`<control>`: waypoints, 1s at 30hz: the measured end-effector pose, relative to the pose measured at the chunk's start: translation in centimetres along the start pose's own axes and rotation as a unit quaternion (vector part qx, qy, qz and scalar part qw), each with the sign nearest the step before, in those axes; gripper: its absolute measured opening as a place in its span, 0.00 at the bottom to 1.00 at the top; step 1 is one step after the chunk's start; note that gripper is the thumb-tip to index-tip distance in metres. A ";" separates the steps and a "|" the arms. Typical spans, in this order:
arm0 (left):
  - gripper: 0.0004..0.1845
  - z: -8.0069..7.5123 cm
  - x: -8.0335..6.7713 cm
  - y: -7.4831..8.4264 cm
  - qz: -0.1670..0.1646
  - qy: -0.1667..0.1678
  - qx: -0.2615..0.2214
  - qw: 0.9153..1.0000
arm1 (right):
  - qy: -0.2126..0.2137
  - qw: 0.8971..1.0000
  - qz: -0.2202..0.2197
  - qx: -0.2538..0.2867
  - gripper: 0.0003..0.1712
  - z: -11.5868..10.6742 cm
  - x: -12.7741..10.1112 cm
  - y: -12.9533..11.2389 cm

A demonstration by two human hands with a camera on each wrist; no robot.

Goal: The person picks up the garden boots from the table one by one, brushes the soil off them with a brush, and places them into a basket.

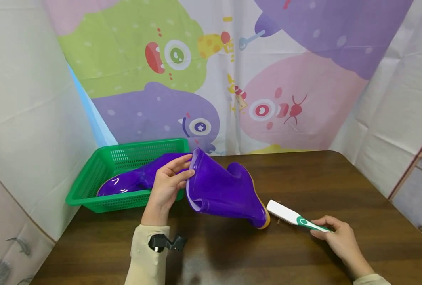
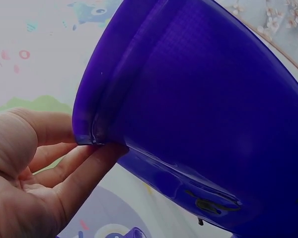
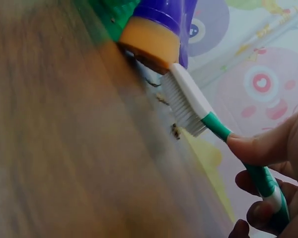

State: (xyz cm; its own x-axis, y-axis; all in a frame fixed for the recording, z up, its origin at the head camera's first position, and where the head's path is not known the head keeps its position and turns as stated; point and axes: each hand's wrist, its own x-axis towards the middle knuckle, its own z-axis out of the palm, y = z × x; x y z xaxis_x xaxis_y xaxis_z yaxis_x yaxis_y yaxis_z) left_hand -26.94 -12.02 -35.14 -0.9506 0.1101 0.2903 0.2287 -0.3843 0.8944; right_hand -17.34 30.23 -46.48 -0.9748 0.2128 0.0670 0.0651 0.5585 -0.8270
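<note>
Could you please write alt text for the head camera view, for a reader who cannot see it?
A person's left hand grips the open top of a purple rubber boot lying on a dark wooden table, while the right hand holds a white-and-green brush by the boot's tan sole. A second purple boot lies in a green plastic basket.

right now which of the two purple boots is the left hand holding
The purple boot on the table; the left hand pinches its top rim. The other boot lies in the green basket.
</note>
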 end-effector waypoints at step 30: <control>0.22 0.1 0.0 -0.2 0.003 -0.004 -0.009 1.000 | 0.029 0.958 -0.165 0.233 0.13 2.3 0.7 -7.0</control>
State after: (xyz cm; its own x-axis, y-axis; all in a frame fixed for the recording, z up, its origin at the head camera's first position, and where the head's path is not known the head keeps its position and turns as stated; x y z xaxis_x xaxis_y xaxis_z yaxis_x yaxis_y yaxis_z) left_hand -27.00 -11.89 -35.26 -0.9472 0.1150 0.2994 0.2313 -0.4016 0.8861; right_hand -18.96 24.61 -41.98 -0.9117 0.1381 0.3870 -0.3596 0.1874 -0.9141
